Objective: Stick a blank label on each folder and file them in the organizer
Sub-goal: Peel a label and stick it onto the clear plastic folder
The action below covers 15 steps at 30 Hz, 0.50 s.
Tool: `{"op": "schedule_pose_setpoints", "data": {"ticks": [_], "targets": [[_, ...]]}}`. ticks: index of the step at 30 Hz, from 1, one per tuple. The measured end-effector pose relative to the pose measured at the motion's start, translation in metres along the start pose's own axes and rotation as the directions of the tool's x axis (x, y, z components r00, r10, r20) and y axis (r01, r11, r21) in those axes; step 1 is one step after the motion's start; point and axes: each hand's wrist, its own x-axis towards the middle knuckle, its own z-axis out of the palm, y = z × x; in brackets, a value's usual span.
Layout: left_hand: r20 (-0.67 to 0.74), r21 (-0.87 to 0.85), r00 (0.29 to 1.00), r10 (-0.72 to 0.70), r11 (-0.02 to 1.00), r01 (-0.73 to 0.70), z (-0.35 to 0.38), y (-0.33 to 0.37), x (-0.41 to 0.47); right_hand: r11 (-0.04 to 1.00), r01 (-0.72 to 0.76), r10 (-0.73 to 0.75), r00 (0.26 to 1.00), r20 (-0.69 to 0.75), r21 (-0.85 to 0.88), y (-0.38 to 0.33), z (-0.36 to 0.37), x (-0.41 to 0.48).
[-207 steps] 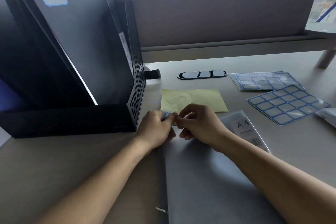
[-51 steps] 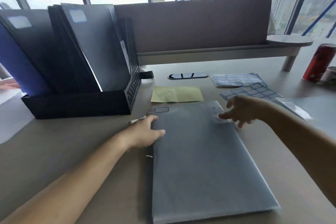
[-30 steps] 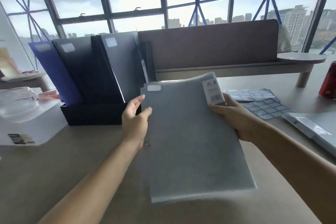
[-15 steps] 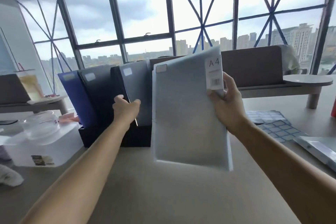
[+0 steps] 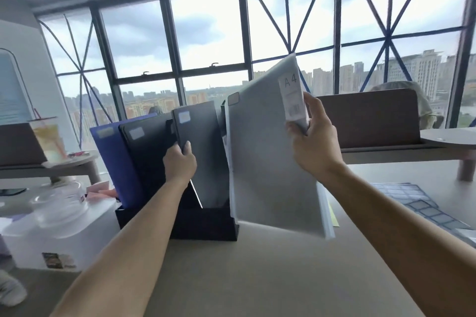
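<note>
The grey folder (image 5: 268, 162), a blank label (image 5: 233, 98) at its top left corner, is held upright at the right end of the black organizer (image 5: 206, 224), its upper right edge gripped by the right hand (image 5: 313, 141). The left hand (image 5: 179, 162) grasps the edge of the dark folder (image 5: 203, 141) filed just beside it.

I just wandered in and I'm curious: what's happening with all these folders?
A person is filing folders. The right hand grips a grey folder by its A4 sticker, holding it upright beside the black organizer, not yet in a slot; a blank label sits at its top left corner. The left hand grips a dark grey folder standing in the organizer, likely to make room. A blue folder and a black folder, both labelled, stand there too.
</note>
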Motion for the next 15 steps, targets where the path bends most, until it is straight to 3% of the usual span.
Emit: {"op": "schedule_pose_setpoints", "data": {"ticks": [6,15], "targets": [[-0.205,-0.044,0.968,0.147,0.986,-0.159,-0.03,0.039,0.019,0.999,0.021,-0.02,0.999,0.032,-0.034,-0.015,0.01,0.008],[-0.239,0.013,0.942,0.235,0.971,-0.239,-0.068,0.055,0.034,0.999,0.003,-0.003,1.0,0.028,-0.034,-0.043,0.049,0.021]]}}
